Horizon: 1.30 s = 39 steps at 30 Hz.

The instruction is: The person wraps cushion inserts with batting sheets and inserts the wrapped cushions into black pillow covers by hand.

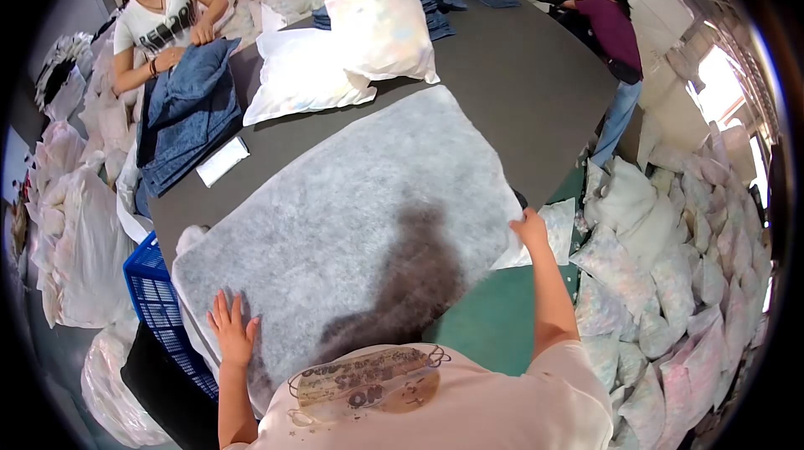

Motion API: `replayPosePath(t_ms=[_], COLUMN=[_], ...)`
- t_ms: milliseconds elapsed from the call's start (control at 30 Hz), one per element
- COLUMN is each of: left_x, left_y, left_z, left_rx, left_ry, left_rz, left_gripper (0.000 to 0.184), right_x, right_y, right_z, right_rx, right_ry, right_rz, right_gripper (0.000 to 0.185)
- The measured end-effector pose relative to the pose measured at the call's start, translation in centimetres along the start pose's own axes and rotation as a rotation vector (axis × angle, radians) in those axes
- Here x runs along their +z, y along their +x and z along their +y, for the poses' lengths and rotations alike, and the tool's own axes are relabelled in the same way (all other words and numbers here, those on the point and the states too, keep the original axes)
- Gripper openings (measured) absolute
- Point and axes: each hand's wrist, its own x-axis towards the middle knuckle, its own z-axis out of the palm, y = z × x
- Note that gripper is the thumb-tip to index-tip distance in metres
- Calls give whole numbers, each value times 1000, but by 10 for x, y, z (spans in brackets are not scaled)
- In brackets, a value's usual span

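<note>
A large light grey fuzzy cloth [335, 190] lies spread in front of me, its near end hanging off the dark table [519, 106]. A dark shadow falls across its lower right part. My left hand [230, 330] rests flat on the cloth's near left part, with its fingers spread. At the right edge, my right hand [530, 230] is closed on the cloth's border. A dark thing, mostly hidden, peeks out by the right fingertips. Beyond the cloth, two white stuffed pillows [381, 27] overlap on the table.
Folded blue denim pieces [188, 106] and a small white packet [223, 162] lie at the left, where a person [163, 18] handles the denim. Another person [620, 39] leans at the far right. A blue crate [155, 282] stands near left; stuffed bags [662, 282] pile up right.
</note>
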Motion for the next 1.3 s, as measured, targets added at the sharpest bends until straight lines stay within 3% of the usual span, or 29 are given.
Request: replayPosePath(t_ms=[100,200,300,333,433,467,567,667,767,900,1000,1100,1133,1200,1233,1267,1300], left_x=[-3,19,43,54,56,54,42,45,51,68,74,74,74,73,72,66,62], left_y=[-23,-51,-78,-83,-89,-89,-93,-105,-111,-113,-110,-111,-111,-111,-111,-109,-112], left_z=[4,-5,-7,-8,-13,-13,-11,-27,-28,-21,-26,-26,-25,-25,-20,-15,-16], left_rx=[5,-33,-52,-42,-38,-33,-44,-79,-77,-122,-117,-110,-112,-110,-113,-116,-115], left_ry=[13,-53,-51,-39,-17,1,44,42,34,70,72,71,79,79,73,70,68], left_rz=[3,2,17,56,86,89,77,49,56,126,165,200,219,226,221,225,236], left_gripper=[70,68,63,62,60,59,59,59,58,56,56,55,55,55,54,54,54], right_x=[-12,-21,28,32,76,59,7,-34,-34,81,39,59,100,100,112,118,128], right_y=[32,55,66,59,70,58,36,23,8,21,-36,-56,-61,-141,-192,-249,-312], right_z=[9,4,35,35,52,39,24,15,0,63,10,38,75,82,86,85,87], right_rx=[51,115,137,220,261,155,158,214,31,-438,17,177,260,378,264,173,239], right_ry=[429,620,277,307,1109,1230,1677,1697,1206,-165,-56,418,630,789,449,376,393], right_rz=[17,296,427,342,433,488,546,591,401,368,209,435,431,-13,-147,-367,-651], right_gripper=[38,34,30,29,32,31,27,21,22,47,47,42,36,28,27,28,28])
